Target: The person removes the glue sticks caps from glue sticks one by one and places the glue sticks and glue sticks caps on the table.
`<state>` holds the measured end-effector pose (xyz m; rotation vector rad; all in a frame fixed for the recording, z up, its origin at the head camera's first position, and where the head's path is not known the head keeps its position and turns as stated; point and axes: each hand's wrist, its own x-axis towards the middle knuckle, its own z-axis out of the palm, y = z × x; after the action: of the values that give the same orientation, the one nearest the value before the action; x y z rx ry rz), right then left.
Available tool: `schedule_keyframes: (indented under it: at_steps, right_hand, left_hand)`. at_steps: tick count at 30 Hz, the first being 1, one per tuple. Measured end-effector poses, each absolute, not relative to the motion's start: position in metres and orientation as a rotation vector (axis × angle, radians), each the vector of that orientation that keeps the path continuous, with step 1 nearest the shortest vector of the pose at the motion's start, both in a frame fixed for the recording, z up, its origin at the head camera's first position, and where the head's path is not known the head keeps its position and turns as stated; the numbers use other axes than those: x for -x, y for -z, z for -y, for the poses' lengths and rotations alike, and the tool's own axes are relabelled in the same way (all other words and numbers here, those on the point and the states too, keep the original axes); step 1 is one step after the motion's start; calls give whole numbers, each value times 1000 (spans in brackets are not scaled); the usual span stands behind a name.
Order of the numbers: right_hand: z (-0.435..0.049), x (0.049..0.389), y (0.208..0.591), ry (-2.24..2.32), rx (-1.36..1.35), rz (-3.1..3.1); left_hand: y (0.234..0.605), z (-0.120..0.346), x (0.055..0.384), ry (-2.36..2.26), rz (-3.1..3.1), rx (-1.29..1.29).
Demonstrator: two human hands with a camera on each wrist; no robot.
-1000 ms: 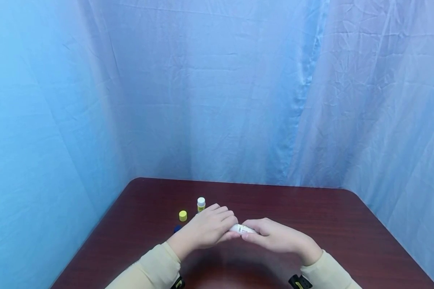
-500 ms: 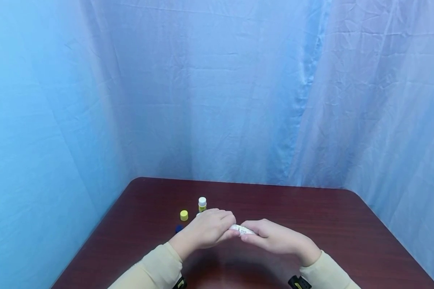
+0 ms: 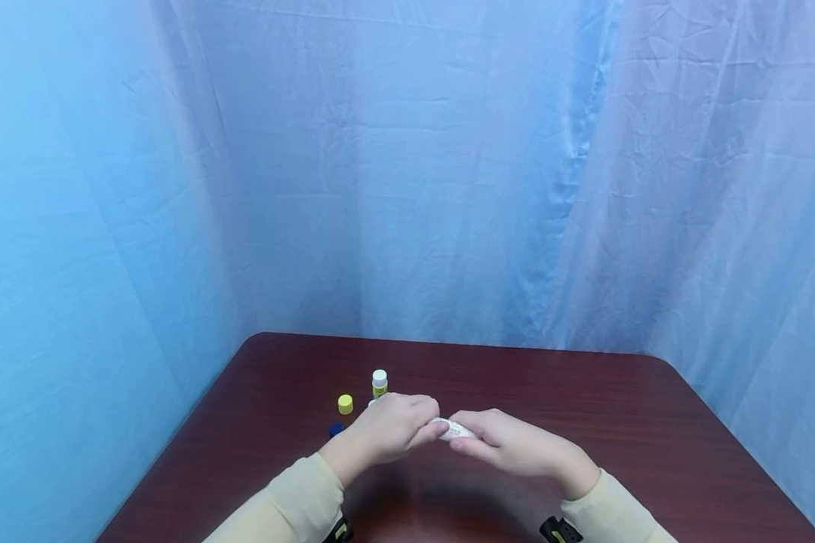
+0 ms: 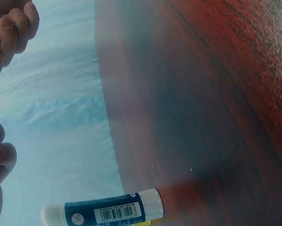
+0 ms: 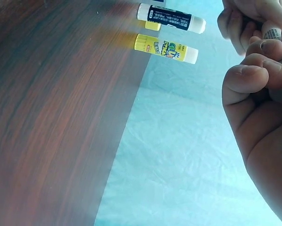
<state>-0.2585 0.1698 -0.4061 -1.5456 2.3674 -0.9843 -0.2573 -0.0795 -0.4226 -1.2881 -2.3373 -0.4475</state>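
A small white tube with printing (image 3: 456, 431), which looks like a glue stick, is held level above the table between both hands. My left hand (image 3: 397, 428) grips its left end, the thumb lying across it. At the other end, my right hand (image 3: 516, 441) pinches it between thumb and fingers. In the right wrist view, a barcode shows on the tube (image 5: 273, 34) between the curled fingers. Both its ends are hidden by the hands. Beyond the left hand, a yellow glue stick (image 5: 164, 49) and a dark blue glue stick (image 5: 171, 19) stand upright on the table.
Left of the glue sticks, a yellow cap (image 3: 345, 405) sits on the dark red table (image 3: 557, 392). A dark blue cap (image 3: 336, 430) is partly hidden by the left forearm. Light blue curtains (image 3: 435, 188) hang behind the table and along both sides.
My left hand has curled more, its thumb shifting up across the white tube. The printing on the tube's visible side looks different. The right hand stays nearly in place.
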Motion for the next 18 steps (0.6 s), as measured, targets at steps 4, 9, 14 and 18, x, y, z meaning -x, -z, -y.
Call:
schedule_keyframes:
  at_steps: [4, 9, 14, 18]
  right_hand:
    - [-168, 258, 406, 988, 1537, -2378]
    - [-164, 257, 405, 965, 1554, -2406]
    - [-161, 255, 402, 948, 1554, -2454]
    - [-160, 252, 399, 940, 1547, -2477]
  left_hand:
    - [422, 81, 257, 461, 2319, 1280]
    - [420, 84, 255, 462, 2316, 1249]
    - [417, 85, 253, 434, 2299, 1195]
    - [416, 85, 251, 420, 2276, 1148]
